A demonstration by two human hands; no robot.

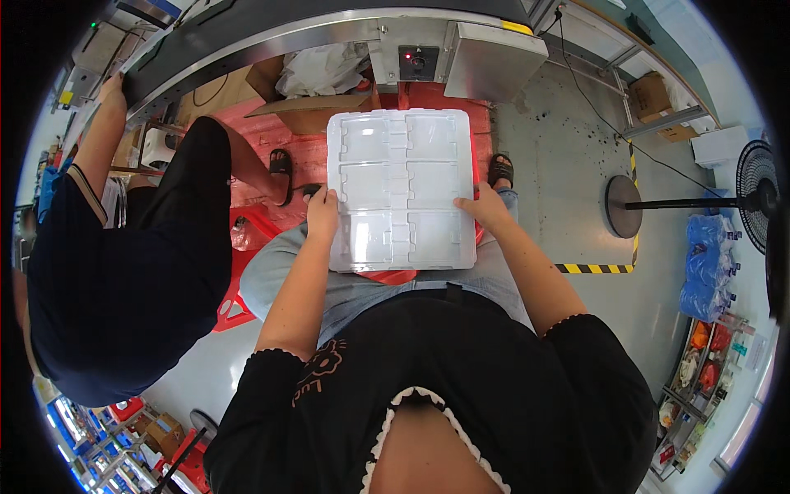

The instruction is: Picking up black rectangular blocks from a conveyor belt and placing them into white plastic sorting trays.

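Observation:
A whitish plastic tray (400, 189) with two columns of rectangular compartments rests over my lap. My left hand (322, 216) grips its left edge, the fingers partly hidden at the rim. On the opposite edge my right hand (487, 207) holds on, its thumb lying over the top of the rim and the other fingers hidden beneath. Whether several trays are stacked together I cannot tell.
A conveyor (313, 33) with a metal control box (494, 62) runs across ahead. An open carton (317, 115) stands below it. At my left sits a co-worker (132, 272). A black standing fan (753, 198) and blue-wrapped packs (706, 267) are at right.

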